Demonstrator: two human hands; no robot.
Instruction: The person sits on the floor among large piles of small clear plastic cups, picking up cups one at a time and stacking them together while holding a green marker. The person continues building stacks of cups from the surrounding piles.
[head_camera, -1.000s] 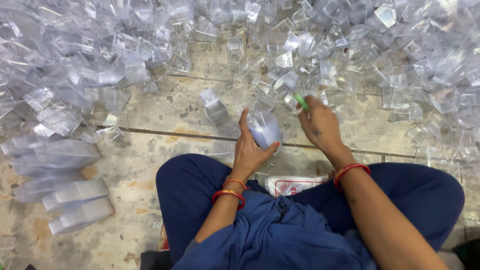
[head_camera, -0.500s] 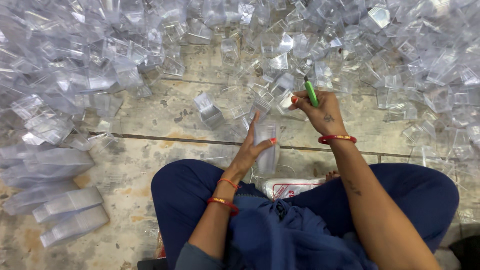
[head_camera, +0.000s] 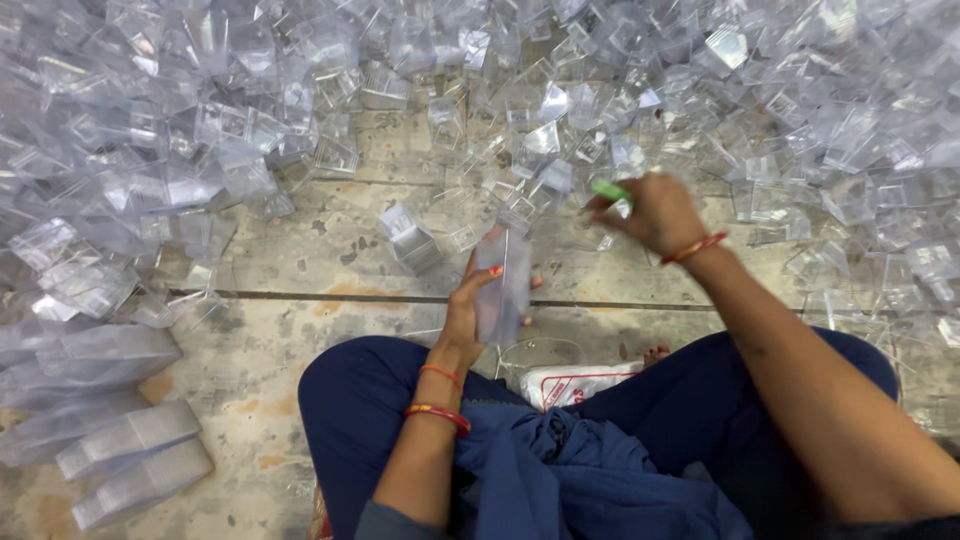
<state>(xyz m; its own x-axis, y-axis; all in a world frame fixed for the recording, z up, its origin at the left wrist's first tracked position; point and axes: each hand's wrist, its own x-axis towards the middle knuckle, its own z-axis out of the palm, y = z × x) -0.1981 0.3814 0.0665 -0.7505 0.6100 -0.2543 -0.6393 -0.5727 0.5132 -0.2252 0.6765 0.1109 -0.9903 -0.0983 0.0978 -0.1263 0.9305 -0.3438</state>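
I sit cross-legged in dark blue clothes on a stone floor. My left hand holds a stack of nested clear plastic cups upright in front of my knees. My right hand reaches forward into the pile of loose clear plastic cups, fingers closed around a small green pen-like tool. The fingertips touch a clear cup at the pile's near edge. Red and orange bangles circle both wrists.
Long stacks of nested clear cups lie on the floor at the left. A white plastic bag with red print sits between my legs. Loose cups cover the floor across the whole far side and the right.
My right hand has moved farther forward and right into the pile with the green tool. My left hand has turned the stack upright and shifted it slightly forward.
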